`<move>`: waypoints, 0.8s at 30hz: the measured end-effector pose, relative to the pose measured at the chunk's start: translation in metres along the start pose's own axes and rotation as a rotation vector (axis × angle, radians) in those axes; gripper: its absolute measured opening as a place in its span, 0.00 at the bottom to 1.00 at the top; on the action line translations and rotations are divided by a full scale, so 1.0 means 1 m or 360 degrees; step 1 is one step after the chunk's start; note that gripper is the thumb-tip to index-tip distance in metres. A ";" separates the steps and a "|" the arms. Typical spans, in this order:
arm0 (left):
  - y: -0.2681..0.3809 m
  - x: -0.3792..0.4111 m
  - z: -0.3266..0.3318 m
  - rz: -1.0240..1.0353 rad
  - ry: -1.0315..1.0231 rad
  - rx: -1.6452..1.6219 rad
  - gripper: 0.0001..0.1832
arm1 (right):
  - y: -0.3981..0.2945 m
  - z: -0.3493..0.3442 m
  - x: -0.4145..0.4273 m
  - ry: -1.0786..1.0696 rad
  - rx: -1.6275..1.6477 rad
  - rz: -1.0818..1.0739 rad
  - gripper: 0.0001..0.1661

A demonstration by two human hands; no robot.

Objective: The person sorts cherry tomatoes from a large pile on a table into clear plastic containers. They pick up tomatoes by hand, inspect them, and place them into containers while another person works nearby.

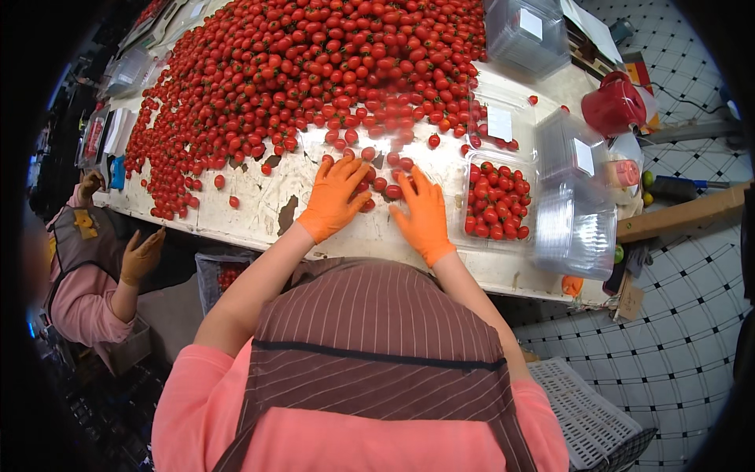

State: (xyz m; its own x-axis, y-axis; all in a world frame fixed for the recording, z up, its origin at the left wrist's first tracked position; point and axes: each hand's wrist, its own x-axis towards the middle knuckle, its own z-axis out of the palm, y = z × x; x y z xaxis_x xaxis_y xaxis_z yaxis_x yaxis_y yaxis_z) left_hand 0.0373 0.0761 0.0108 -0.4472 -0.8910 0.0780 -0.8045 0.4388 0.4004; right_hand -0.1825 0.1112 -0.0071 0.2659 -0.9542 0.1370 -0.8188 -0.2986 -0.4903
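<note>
Before me a large heap of cherry tomatoes (330, 65) covers the far part of a worn white table (259, 206). My left hand (334, 197), in an orange glove, lies palm down at the left of a small group of loose tomatoes (380, 184), its fingers touching some. At the right of that group is my right hand (423, 213), also gloved in orange, fingers spread and fingertips against tomatoes. Part of the group is hidden under the hands. Right of my right hand stands an open clear plastic clamshell box (466, 206) filled with cherry tomatoes, its lid folded back.
Stacks of clear plastic boxes (572, 212) stand at the right edge, with more boxes (525, 41) at the back right. Near them is a red kettle (613, 105). A co-worker's gloved hand (141, 256) is at the left, near a crate (206, 271). A white plastic basket (581, 407) sits lower right.
</note>
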 end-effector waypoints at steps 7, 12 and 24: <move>0.019 0.073 0.015 0.0050 0.0148 0.0239 0.17 | -0.014 -0.012 -0.006 -0.0024 0.0325 -0.0231 0.27; 0.020 0.089 0.025 -0.0048 -0.0017 0.0175 0.12 | -0.009 -0.024 -0.002 0.0070 0.0588 -0.0054 0.24; -0.031 -0.006 -0.037 -0.0981 0.0459 -0.1471 0.19 | 0.020 -0.091 -0.122 0.0369 0.1458 0.1016 0.16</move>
State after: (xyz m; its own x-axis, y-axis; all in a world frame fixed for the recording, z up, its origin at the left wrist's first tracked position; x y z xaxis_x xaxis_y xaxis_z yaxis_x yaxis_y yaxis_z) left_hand 0.0797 0.0635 0.0317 0.1254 -0.9707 -0.2051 -0.2077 -0.2279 0.9513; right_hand -0.2773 0.2204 0.0444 -0.2441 -0.9359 -0.2541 -0.0660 0.2775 -0.9585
